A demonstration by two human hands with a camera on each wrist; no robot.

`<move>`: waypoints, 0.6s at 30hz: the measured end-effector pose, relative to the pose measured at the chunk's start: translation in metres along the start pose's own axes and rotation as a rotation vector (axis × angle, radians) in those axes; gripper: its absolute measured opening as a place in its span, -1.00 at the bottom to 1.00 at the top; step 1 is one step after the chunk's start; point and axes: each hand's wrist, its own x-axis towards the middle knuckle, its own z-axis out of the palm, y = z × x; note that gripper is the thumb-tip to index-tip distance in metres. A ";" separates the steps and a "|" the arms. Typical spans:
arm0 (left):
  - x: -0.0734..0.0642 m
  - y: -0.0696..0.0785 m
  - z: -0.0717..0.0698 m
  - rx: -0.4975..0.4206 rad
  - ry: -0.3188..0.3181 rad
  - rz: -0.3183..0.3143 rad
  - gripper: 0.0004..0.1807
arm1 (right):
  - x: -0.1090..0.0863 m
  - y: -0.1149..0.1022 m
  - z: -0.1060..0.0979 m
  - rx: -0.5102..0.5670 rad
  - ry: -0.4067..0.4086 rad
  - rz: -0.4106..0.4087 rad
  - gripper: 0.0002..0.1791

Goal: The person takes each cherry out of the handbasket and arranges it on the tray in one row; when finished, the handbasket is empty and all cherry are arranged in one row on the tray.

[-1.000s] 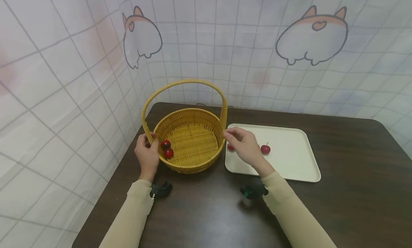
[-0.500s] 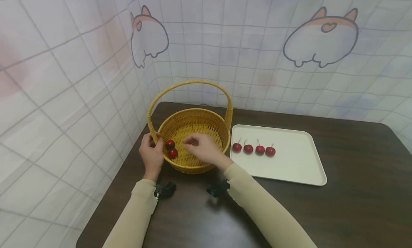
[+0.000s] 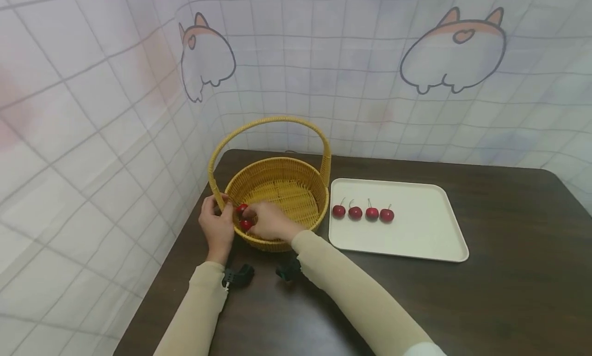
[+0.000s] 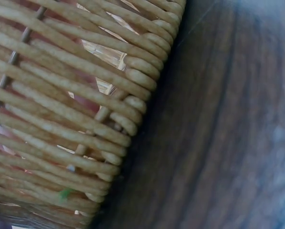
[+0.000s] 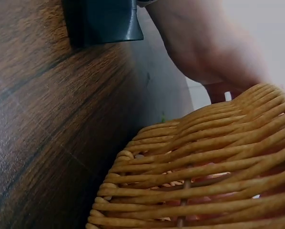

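A yellow woven basket (image 3: 277, 163) with a tall arched handle stands at the table's left. My left hand (image 3: 217, 227) grips its left rim at the foot of the handle, thumb toward the inside. Reaching over the front rim, my right hand (image 3: 270, 221) has its fingers and thumb around the lower red cherry (image 3: 246, 225) inside the basket; I cannot tell whether they pinch it. Another red cherry (image 3: 241, 209) lies just behind that one, right at the fingers. In both wrist views the basket's woven wall hides most of the fingers.
Right of the basket lies a cream rectangular tray (image 3: 421, 222) with a row of several stemmed cherries (image 3: 355, 213) along its left part. Dark wooden table (image 3: 518, 274) extends to the right. A patterned cloth (image 3: 351, 78) hangs behind and at the left.
My right hand has moved left from beside the tray, across the basket, down to the two cherries at its left side. The left hand keeps its hold on the rim.
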 end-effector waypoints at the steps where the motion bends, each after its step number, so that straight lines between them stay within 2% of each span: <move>1: 0.000 -0.001 0.000 0.003 0.002 -0.001 -0.87 | 0.000 0.000 0.000 -0.008 -0.005 -0.004 -0.58; 9: -0.002 -0.002 0.001 -0.003 0.004 0.016 -0.85 | -0.001 0.001 0.002 -0.020 -0.025 0.008 -0.64; 18: -0.001 -0.001 0.000 0.016 0.004 0.008 -0.85 | -0.001 0.003 0.004 -0.037 -0.053 0.005 -0.71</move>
